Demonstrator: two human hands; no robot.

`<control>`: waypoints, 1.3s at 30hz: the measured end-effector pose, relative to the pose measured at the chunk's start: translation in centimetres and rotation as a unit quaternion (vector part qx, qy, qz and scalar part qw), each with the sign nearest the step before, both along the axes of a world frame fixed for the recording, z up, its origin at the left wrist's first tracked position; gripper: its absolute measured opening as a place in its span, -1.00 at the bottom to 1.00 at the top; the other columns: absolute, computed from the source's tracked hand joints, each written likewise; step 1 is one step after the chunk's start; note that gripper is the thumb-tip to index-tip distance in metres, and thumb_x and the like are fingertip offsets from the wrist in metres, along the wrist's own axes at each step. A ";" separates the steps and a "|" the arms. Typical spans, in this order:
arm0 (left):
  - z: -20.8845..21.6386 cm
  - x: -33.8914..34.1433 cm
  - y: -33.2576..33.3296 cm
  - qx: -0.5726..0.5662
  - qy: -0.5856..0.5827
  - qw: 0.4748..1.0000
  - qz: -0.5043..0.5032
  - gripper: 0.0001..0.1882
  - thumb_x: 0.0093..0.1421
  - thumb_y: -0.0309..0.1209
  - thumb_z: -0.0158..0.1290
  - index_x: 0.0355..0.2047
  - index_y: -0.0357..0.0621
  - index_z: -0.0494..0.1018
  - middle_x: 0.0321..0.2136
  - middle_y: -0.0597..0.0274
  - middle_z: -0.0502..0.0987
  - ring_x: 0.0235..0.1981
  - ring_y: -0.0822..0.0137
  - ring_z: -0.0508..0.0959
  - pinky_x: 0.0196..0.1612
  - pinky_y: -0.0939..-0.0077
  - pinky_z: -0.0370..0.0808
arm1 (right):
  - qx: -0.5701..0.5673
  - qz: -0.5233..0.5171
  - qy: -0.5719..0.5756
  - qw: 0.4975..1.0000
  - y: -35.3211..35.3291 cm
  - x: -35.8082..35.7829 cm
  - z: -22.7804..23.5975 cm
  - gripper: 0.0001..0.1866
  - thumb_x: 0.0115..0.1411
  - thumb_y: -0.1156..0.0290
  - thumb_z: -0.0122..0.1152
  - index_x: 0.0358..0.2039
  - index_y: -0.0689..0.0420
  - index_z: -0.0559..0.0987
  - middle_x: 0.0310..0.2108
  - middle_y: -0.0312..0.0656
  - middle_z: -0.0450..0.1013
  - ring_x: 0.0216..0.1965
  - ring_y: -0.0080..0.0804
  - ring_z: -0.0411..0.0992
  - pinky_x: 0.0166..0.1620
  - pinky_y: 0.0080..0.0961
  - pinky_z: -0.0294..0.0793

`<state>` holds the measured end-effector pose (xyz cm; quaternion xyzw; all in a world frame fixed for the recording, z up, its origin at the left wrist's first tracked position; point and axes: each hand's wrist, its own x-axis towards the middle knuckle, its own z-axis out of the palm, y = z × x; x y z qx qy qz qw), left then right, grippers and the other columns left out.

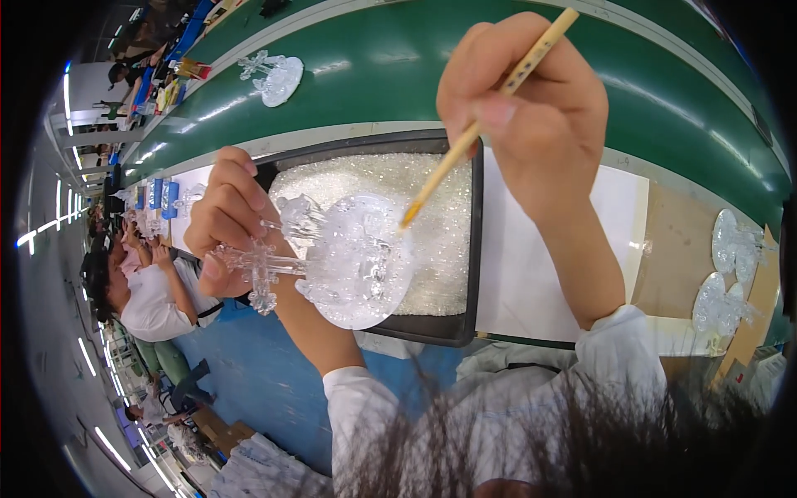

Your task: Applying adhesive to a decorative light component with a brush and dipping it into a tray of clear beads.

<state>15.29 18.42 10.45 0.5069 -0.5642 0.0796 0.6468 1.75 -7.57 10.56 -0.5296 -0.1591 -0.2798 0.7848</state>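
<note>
Right of the left fingers [235, 203], an ornament [357, 266] is over granules [444, 274] in a tray [474, 249]. From the right fingers [498, 112], a brush [452, 158] slants to its edge. Beyond the left fingers, another ornament [281, 81] lies on the bench [374, 75]; right of the right fingers lie two more ornaments [728, 241].

A long green belt [374, 91] runs in front of me, shiny where light hits it. A big white paper [531, 266] lies flat on my right, with a tan board [677, 249] next to it. Over on my left I see a person in a white shirt [162, 299] and some little blue blocks [170, 199]. The floor [266, 373] is blue, with brown boxes [217, 427] on it. Far off, long white lights [113, 448] shine.
</note>
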 end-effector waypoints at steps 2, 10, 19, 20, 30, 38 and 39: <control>0.3 -0.2 -0.1 0.002 -0.010 1.000 0.002 -0.56 0.00 -0.08 -0.03 -0.82 -0.12 0.24 -0.84 0.22 0.26 -0.61 0.20 0.29 -0.25 0.17 0.16 | 0.067 0.022 0.064 0.995 0.0 0.2 0.3 -0.85 0.09 0.66 0.01 -0.29 0.27 0.42 -0.38 -0.12 0.44 -0.37 -0.48 0.41 -0.26 -0.56 0.43; 0.1 -0.5 -0.7 -0.030 0.000 1.000 0.006 -0.54 0.00 -0.09 0.00 -0.83 -0.13 0.23 -0.85 0.22 0.25 -0.64 0.20 0.29 -0.30 0.20 0.16 | -0.019 0.080 0.073 0.994 1.5 2.1 -1.8 -0.87 0.22 0.58 -0.11 -0.32 0.26 0.45 -0.39 -0.14 0.41 -0.46 -0.57 0.34 -0.47 -0.61 0.34; 0.7 -1.0 -0.3 -0.055 -0.002 0.998 -0.009 -0.55 0.00 -0.05 -0.04 -0.82 -0.08 0.23 -0.85 0.25 0.26 -0.65 0.23 0.30 -0.32 0.22 0.14 | -0.029 0.022 0.051 0.998 3.8 3.3 -2.5 -0.77 0.31 0.49 0.00 -0.18 0.31 0.60 -0.33 -0.22 0.46 -0.45 -0.59 0.33 -0.38 -0.57 0.32; 0.6 -1.0 -0.4 -0.057 -0.004 0.998 -0.012 -0.56 0.01 -0.06 -0.05 -0.82 -0.08 0.22 -0.85 0.26 0.27 -0.66 0.23 0.30 -0.32 0.22 0.14 | -0.030 0.020 0.051 0.998 3.6 3.3 -2.4 -0.77 0.31 0.49 0.00 -0.18 0.31 0.60 -0.33 -0.22 0.46 -0.45 -0.59 0.33 -0.38 -0.57 0.32; 1.4 -2.3 -0.8 -0.136 -0.004 0.990 -0.040 -0.60 -0.01 -0.08 -0.05 -0.83 -0.01 0.20 -0.85 0.36 0.24 -0.65 0.34 0.27 -0.29 0.30 0.14 | -0.345 0.115 0.112 0.925 4.2 3.1 -1.9 -0.75 0.29 0.36 0.07 -0.38 0.30 0.58 -0.58 -0.09 0.45 -0.60 -0.36 0.32 -0.46 -0.35 0.30; 0.8 -2.4 -1.3 -0.145 -0.001 0.989 -0.038 -0.58 0.01 -0.05 -0.04 -0.82 0.00 0.22 -0.83 0.37 0.28 -0.61 0.36 0.30 -0.27 0.32 0.15 | -0.334 0.248 0.254 0.873 3.5 2.7 -2.1 -0.57 0.25 0.28 0.00 -0.66 0.31 0.52 -0.70 -0.02 0.41 -0.65 -0.21 0.37 -0.44 -0.22 0.37; 0.7 -2.4 -1.6 -0.146 -0.008 0.988 -0.041 -0.58 0.01 -0.05 -0.04 -0.82 0.00 0.22 -0.83 0.37 0.28 -0.61 0.37 0.29 -0.27 0.32 0.15 | -0.283 0.280 0.257 0.880 3.4 2.8 -2.8 -0.60 0.29 0.27 0.02 -0.58 0.30 0.55 -0.69 -0.14 0.40 -0.66 -0.38 0.33 -0.50 -0.35 0.31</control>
